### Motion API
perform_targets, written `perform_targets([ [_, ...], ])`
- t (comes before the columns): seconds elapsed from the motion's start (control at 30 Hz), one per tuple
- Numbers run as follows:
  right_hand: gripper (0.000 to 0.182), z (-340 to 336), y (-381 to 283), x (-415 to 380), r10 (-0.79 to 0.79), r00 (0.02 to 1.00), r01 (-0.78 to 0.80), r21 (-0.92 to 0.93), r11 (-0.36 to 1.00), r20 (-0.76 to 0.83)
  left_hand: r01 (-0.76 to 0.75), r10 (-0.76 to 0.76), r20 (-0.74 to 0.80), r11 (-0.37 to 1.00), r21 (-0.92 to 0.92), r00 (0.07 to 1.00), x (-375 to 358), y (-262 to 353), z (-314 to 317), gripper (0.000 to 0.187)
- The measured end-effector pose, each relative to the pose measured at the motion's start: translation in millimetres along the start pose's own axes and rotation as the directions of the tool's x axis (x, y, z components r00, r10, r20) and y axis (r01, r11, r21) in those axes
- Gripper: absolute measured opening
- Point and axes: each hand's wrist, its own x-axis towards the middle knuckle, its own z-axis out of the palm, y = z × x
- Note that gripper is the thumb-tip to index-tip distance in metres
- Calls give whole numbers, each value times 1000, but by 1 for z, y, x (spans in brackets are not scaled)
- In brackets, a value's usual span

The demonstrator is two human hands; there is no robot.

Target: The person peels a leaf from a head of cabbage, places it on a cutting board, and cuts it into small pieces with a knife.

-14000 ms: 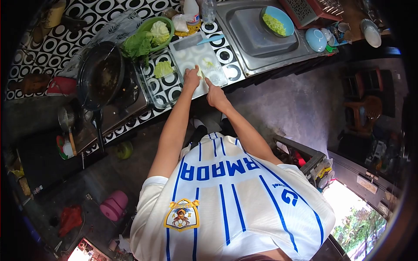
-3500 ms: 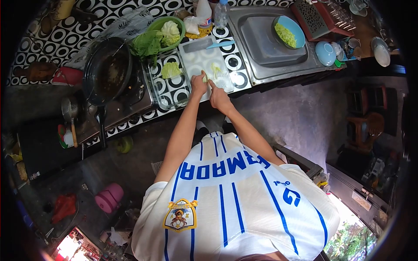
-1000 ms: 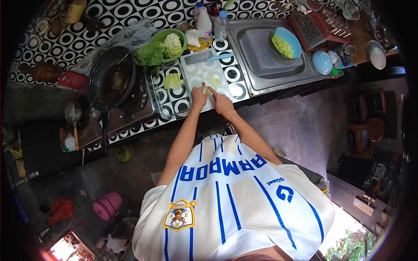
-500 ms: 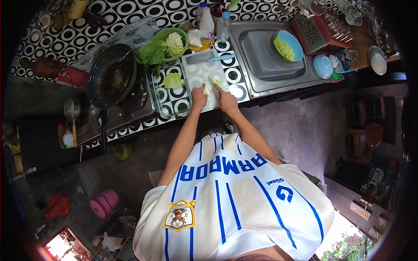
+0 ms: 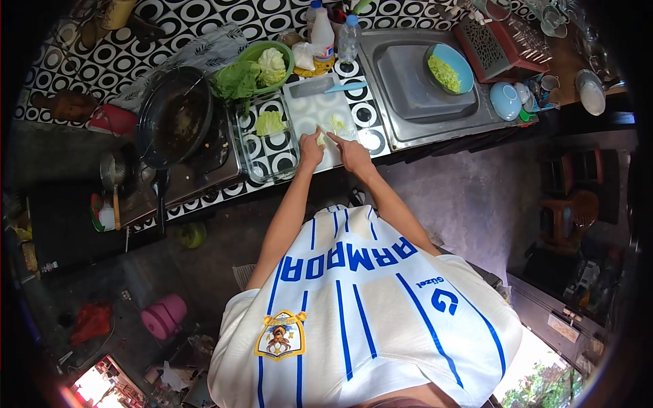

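Note:
My left hand (image 5: 311, 151) rests at the near part of a whitish cutting board (image 5: 320, 109), its fingers closed on a small pale green cabbage piece (image 5: 321, 140). Beside it, my right hand (image 5: 354, 155) has its index finger stretched toward that piece; its other fingers are partly hidden. Cut cabbage bits (image 5: 337, 125) lie on the board just beyond my right fingertips. Across the board's far end lies a knife (image 5: 345, 88) with a light blue handle. To the left, a cabbage leaf piece (image 5: 270, 124) sits in a clear glass dish (image 5: 272, 175).
Behind the board stand a green bowl (image 5: 291, 62) of cabbage and leaves, a white bottle (image 5: 322, 37) and a clear bottle (image 5: 350, 41). On the right, a blue bowl (image 5: 464, 68) of shredded cabbage is at the sink (image 5: 388, 132). A dark wok (image 5: 175, 119) occupies the stove, left.
My right hand has shifted slightly left, its index finger now closer to my left hand. The cabbage bits beyond it look more spread out. The knife has stayed in place.

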Motion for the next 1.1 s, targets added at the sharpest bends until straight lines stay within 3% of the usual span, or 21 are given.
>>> perform_targets([
  [0.3,55,4,6,-3,-29,1000,29,12,999,-4,4,-4,17,1000,-12,1000,-1,4,-4,70],
  [0.6,64,8,-5,5,60,995,-64,-45,997,-83,7,-7,7,1000,2,1000,-1,4,-2,72],
  [0.7,67,7,-3,7,99,990,-101,-11,995,-100,96,-94,61,995,-31,994,-2,8,-4,70],
  [1.0,72,13,-6,-1,49,996,-51,-24,998,-75,51,-49,66,998,-35,997,-1,4,-5,70],
  [1.1,74,9,-7,-1,119,990,-116,37,993,-82,30,-29,63,999,-16,998,0,2,-3,69],
])
